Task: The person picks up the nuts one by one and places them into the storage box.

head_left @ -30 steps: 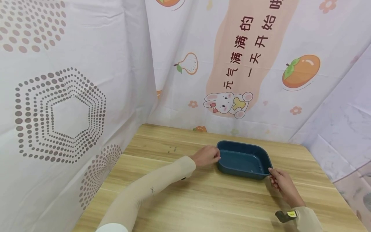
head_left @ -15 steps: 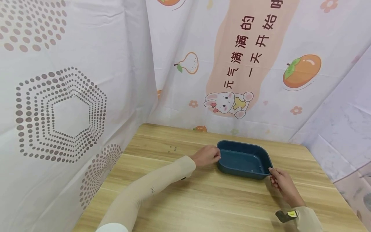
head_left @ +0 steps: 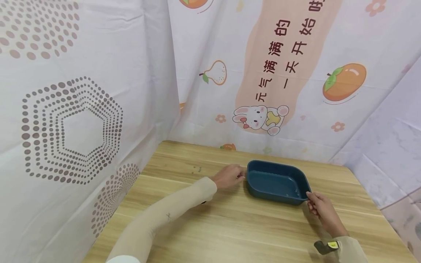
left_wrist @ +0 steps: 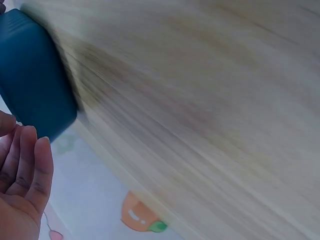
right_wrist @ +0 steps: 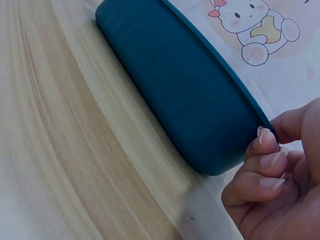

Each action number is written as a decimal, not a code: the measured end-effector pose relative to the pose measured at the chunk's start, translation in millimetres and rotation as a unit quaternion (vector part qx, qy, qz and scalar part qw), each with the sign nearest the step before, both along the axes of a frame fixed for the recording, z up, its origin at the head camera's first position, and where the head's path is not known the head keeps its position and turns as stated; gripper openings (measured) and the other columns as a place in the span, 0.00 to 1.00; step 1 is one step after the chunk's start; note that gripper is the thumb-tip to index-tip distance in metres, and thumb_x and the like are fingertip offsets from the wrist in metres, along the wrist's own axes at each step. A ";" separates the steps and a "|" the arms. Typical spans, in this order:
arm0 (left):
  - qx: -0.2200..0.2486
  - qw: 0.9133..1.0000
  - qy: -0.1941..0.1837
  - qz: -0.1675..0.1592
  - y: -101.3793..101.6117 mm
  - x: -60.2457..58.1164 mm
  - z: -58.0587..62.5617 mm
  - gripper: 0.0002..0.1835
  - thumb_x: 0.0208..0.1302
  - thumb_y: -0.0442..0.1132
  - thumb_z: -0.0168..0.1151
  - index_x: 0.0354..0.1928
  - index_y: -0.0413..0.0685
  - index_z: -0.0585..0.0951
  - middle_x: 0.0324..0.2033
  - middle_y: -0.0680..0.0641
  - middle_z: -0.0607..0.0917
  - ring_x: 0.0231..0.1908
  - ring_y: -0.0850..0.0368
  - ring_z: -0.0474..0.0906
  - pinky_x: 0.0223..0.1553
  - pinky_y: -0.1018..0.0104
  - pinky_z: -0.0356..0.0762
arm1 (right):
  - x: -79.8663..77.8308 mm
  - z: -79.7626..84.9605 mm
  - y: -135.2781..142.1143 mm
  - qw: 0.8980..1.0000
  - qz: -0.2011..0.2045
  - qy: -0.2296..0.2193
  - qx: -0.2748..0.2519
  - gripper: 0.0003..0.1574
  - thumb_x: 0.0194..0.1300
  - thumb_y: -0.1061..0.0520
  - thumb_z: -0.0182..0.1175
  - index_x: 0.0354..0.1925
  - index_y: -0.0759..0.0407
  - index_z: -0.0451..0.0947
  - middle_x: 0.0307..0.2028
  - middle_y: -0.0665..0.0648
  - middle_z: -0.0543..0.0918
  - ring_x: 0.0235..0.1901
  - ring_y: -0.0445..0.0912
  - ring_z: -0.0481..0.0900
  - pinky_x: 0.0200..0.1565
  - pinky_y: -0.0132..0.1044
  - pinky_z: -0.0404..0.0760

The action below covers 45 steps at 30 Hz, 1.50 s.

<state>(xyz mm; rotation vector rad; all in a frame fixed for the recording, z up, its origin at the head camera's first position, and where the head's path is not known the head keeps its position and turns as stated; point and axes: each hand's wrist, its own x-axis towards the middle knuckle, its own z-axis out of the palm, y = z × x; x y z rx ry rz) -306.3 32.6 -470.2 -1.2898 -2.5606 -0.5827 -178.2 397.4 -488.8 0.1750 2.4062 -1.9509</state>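
Observation:
A dark blue rectangular plastic basin point(head_left: 271, 183) with rounded corners stands on the wooden table. A few tiny shiny bits point(head_left: 287, 195) lie inside it near the right end. My right hand point(head_left: 323, 212) pinches the rim at the basin's near right corner, thumb over the top and fingers curled below, as the right wrist view shows. My left hand point(head_left: 228, 176) is just left of the basin's left end, off the rim. In the left wrist view its fingers point(left_wrist: 42, 165) are loosely bent, with the thumb tip close to the index finger.
Several tiny greyish bits point(head_left: 199, 169) lie on the wooden table point(head_left: 236, 226), left of the basin. A printed curtain point(head_left: 210, 120) hangs behind the table's back edge, and a dotted one point(head_left: 82, 131) hangs along the left side.
My left hand has let go of the basin's left rim and shifted slightly left. The right hand keeps its pinch, and the basin stays in place.

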 end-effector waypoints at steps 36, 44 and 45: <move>-0.025 0.991 -0.014 0.129 -136.7 -15.2 -23.1 0.02 0.63 0.39 0.62 0.33 0.49 0.81 0.30 0.54 0.81 0.31 0.64 0.77 0.32 0.71 0.76 | 0.5 -0.4 0.8 1.000 -0.002 0.002 -0.022 0.26 0.74 0.47 0.48 0.27 0.68 0.69 0.17 0.49 0.70 0.14 0.37 0.63 0.17 0.43 0.53; -0.029 0.988 -0.031 0.151 -160.9 -14.9 -25.9 0.03 0.63 0.39 0.63 0.32 0.49 0.81 0.30 0.55 0.80 0.30 0.64 0.74 0.32 0.71 0.74 | -0.3 -1.9 1.2 1.000 -0.003 0.002 -0.029 0.26 0.74 0.47 0.48 0.27 0.68 0.69 0.17 0.49 0.70 0.14 0.37 0.63 0.19 0.45 0.51; -0.029 0.987 -0.039 0.151 -164.2 -13.8 -27.0 0.03 0.63 0.39 0.63 0.31 0.50 0.81 0.29 0.55 0.79 0.29 0.64 0.74 0.32 0.71 0.74 | -0.3 -1.9 1.0 1.000 -0.003 0.002 -0.029 0.26 0.74 0.47 0.48 0.27 0.68 0.68 0.17 0.49 0.70 0.13 0.37 0.63 0.19 0.45 0.51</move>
